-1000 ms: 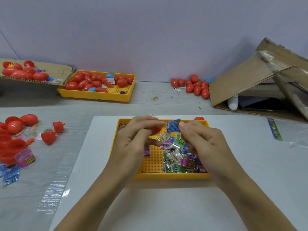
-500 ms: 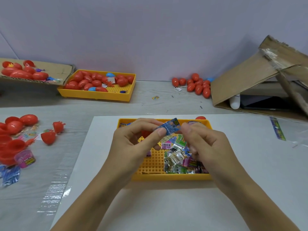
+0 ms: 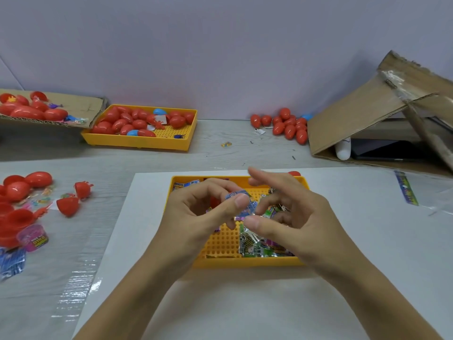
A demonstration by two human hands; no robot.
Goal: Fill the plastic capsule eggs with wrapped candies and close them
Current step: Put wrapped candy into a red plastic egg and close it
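Letting go now: the right hand (image 3: 289,217) has spread its fingers and left the small blue wrapped candy (image 3: 241,201), which the left hand (image 3: 203,212) alone pinches between thumb and forefinger above the yellow perforated plastic tray (image 3: 220,241). Stuffing an egg should follow.

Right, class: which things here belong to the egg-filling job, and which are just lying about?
Belongs to the job:
- blue wrapped candy in the left hand's grip, right hand alongside
- near yellow plastic tray of wrapped candies
- open red egg halves

Lying about:
- brown cardboard box
- purple slime tub
- loose plastic strip
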